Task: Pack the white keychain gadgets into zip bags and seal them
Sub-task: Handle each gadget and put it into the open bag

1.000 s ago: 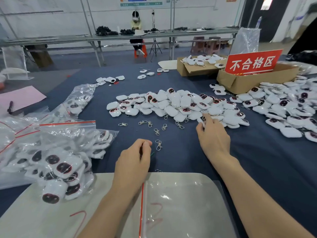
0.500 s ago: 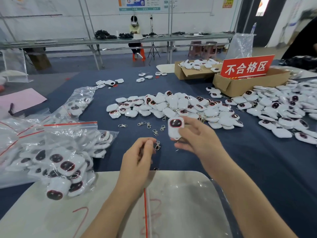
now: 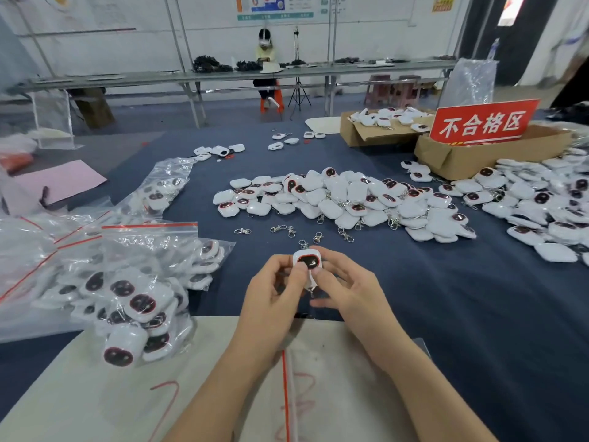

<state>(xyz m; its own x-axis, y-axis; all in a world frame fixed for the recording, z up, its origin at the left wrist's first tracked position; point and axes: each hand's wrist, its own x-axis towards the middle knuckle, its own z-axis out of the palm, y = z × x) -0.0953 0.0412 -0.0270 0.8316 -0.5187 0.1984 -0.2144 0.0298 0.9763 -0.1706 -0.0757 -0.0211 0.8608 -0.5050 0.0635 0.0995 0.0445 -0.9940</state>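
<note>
Head view: thumbs and curled fingers (image 3: pixel 291 275) of the left hand (image 3: pixel 274 301) and right hand (image 3: pixel 347 295) are clamped on a white, rounded-square plastic keychain gadget (image 3: pixel 307 261) with a dark, red-rimmed face. A second ago it lay at the heaped gadget pile (image 3: pixel 334 199). Now it is held mid-table, so checking or clasp-fitting before bagging seems under way. Forearms are angled inward over the cream board (image 3: pixel 95 393).

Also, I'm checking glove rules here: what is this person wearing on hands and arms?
Nothing visible: the left hand and right hand are bare, with no gloves, rings or watch, and no sleeves show anywhere up to the frame edge.
</note>
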